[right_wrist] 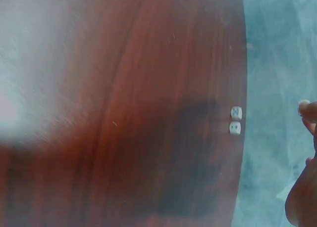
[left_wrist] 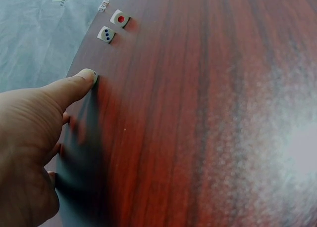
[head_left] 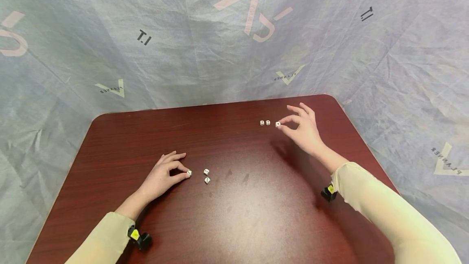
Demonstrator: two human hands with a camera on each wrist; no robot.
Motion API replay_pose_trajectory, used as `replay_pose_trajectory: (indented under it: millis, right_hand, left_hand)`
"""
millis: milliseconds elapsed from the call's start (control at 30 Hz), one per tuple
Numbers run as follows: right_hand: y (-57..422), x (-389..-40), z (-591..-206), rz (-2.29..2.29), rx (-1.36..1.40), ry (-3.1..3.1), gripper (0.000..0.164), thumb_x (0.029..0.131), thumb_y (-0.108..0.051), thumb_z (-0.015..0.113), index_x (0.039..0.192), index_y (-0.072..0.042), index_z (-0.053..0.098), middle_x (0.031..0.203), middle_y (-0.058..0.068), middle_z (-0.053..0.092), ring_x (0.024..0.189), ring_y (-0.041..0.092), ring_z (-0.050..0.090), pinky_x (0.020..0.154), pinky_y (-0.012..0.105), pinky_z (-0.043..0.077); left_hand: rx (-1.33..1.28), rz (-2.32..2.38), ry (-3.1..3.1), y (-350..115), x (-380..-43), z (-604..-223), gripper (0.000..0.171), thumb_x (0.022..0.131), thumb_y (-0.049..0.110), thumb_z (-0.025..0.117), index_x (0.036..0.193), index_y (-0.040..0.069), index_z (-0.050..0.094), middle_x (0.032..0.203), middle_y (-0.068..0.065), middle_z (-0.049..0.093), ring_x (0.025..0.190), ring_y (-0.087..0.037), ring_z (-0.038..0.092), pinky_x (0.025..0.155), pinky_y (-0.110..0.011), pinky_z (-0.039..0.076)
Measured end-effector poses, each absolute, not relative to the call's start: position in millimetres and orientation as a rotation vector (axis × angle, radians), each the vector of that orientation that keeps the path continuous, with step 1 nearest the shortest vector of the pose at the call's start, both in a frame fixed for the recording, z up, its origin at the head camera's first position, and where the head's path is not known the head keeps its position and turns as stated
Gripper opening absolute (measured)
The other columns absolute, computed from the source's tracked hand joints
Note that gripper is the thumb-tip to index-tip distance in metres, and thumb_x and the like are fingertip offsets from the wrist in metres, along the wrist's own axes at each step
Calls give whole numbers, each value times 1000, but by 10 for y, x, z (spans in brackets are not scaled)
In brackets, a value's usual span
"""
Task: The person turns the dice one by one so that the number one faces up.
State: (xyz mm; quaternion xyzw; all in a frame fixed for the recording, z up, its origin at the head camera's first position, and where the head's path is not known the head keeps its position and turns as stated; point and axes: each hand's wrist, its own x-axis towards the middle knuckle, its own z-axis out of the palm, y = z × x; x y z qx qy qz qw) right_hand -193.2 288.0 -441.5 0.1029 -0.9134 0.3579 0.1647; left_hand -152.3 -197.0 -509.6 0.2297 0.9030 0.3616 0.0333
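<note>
My left hand [head_left: 163, 175] pinches a white die [head_left: 189, 172] between thumb and forefinger, low over the wooden table [head_left: 234, 211]. In the left wrist view the thumb covers most of this die [left_wrist: 95, 77]. Just right of it lie two loose dice, one nearer the back [head_left: 206, 172] and one nearer the front [head_left: 207, 180]. My right hand [head_left: 305, 131] holds another white die [head_left: 277, 124] at its fingertips, the other fingers spread. Left of that die, two dice [head_left: 261, 123] [head_left: 268, 122] sit side by side with a small gap.
The dark red tabletop has rounded far corners, and its back edge runs close behind the right-hand dice. Grey printed cloth [head_left: 205, 52] hangs behind and along both sides. A black wrist camera [head_left: 145, 240] sits below the left cuff. Glare brightens the table's middle.
</note>
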Motion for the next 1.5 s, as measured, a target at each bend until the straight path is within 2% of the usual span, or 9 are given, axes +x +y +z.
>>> replay_pose_trajectory:
  millis: [400, 833, 1133, 1500]
  right_hand:
    - [3033, -2318, -4492, 962, 203, -2627, 16, 89, -28, 83, 96, -13, 81, 148, 14, 53, 152, 33, 15, 122, 55, 11]
    - [3086, -2579, -4584, 934, 119, -2676, 20, 90, -30, 81, 99, -13, 81, 149, 14, 52, 152, 37, 14, 122, 58, 10]
    - [3071, -2652, -4790, 866, 116, -2770, 18, 91, -31, 80, 97, -14, 81, 150, 17, 50, 152, 40, 13, 120, 65, 10]
    - [3036, -2664, -4927, 865, 133, -2835, 15, 91, -30, 80, 96, -16, 82, 149, 17, 51, 153, 38, 11, 120, 65, 8]
  left_hand:
    - [725, 1116, 2787, -1955, -1519, -5066, 8, 88, 29, 84, 93, 31, 79, 148, -10, 55, 148, -40, 30, 122, -63, 12]
    - [726, 1112, 2784, -1953, -1508, -5050, 8, 88, 27, 84, 94, 29, 79, 148, -11, 55, 148, -41, 30, 122, -63, 12]
    - [716, 1114, 2782, -1954, -1501, -5047, 8, 88, 26, 84, 94, 28, 79, 148, -11, 55, 148, -41, 30, 122, -63, 12]
    - [725, 1117, 2786, -1949, -1513, -5055, 9, 88, 26, 84, 93, 29, 79, 147, -11, 55, 148, -41, 31, 122, -63, 12]
